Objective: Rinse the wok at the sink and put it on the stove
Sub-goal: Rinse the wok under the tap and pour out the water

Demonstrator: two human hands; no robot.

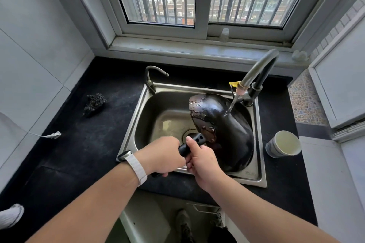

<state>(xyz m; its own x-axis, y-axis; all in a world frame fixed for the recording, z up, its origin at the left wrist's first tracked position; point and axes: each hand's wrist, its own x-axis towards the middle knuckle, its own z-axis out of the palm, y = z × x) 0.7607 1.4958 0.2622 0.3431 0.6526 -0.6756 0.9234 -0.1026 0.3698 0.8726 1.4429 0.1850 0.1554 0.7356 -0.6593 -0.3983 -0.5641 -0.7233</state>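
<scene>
A dark wok (227, 130) is tipped on its side in the steel sink (256, 175), its blackened, flaking underside facing up and left. Water from the tall tap (260, 69) runs onto that underside. Both hands hold the wok's black handle (194, 141) over the sink's front edge. My left hand (164, 156), with a white watch strap at the wrist, grips the handle's near end. My right hand (201, 158) grips it closer to the wok, thumb on top. The stove is out of view.
A paper cup (284, 144) stands on the black counter right of the sink. A steel-wool scrubber (94, 102) lies on the counter to the left, with a white cable end (53, 135) nearer the wall. A small second tap (151, 79) rises at the sink's back left.
</scene>
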